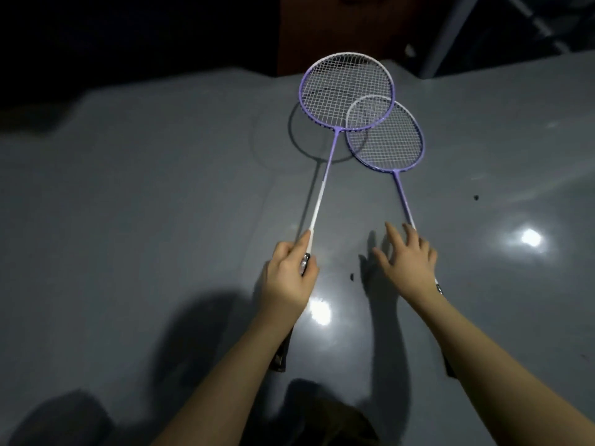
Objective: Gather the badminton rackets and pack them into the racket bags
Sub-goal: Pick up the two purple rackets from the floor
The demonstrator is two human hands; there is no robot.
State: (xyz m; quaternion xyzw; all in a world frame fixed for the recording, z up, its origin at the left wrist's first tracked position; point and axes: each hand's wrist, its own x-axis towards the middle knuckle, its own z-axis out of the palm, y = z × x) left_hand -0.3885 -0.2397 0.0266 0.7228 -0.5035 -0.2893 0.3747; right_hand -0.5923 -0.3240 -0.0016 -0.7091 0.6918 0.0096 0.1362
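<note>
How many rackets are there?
2. One purple-and-white badminton racket is lifted in the left hand; the other purple-and-white racket lies on the grey floor under the open right hand.

We look down on a glossy grey floor (161, 194), dimly lit. Two bright light reflections (530, 237) glare on it. Small dark specks (476, 197) dot it. At the far edge, a reddish-brown panel (322, 27) and a pale metal frame (450, 37) stand in darkness.

L hand (287, 273) grips raised racket (346, 91) | R hand (407, 257) fingers spread over 2nd racket (386, 136) lying on grey floor (161, 204) | heads overlap
</note>
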